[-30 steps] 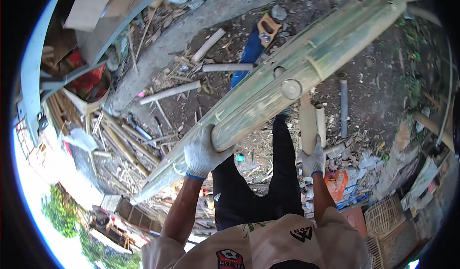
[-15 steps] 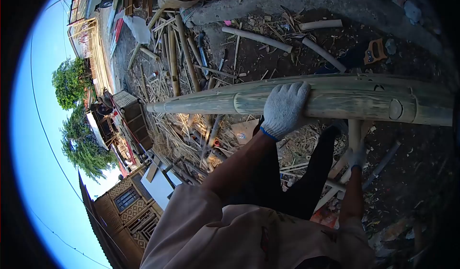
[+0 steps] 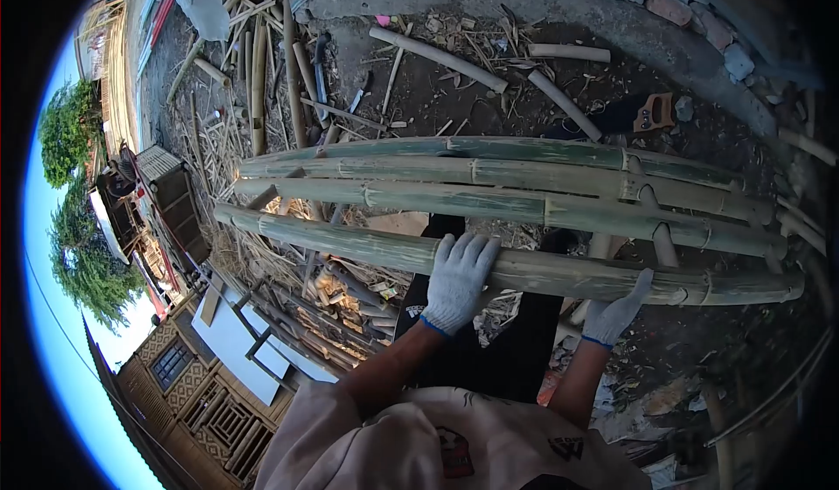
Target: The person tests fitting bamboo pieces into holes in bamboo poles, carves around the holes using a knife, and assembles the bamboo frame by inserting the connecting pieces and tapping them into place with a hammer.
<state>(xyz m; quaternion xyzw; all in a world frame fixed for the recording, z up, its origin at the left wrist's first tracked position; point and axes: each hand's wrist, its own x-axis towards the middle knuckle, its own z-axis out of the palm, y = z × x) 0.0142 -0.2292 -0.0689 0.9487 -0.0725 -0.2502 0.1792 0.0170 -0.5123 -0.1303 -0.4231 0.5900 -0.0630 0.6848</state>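
Before me lies a frame of several parallel green bamboo poles, joined by short bamboo crosspieces [image 3: 664, 244]. My left hand [image 3: 459, 282], in a white knit glove, is wrapped over the nearest bamboo pole [image 3: 350, 241] around its middle. Farther right on that same pole, my gloved right hand [image 3: 616, 314] presses against its near side and underside, with fingers reaching up along it. Part of the right palm is hidden by its angle. Another bamboo pole [image 3: 419, 197] of the frame runs just beyond the nearest one.
A handsaw [image 3: 651, 113] with a wooden handle lies on the dirt beyond the frame. Cut bamboo lengths [image 3: 441, 58] and slivers litter the ground. A concrete kerb [image 3: 524, 1] and loose stones [image 3: 677, 10] border the far side. A woven-walled hut [image 3: 201, 368] stands at left.
The frame has turned so its separate poles show, where before mostly one did. My right hand has moved from a short bamboo crosspiece up to the nearest pole. The view has shifted too.
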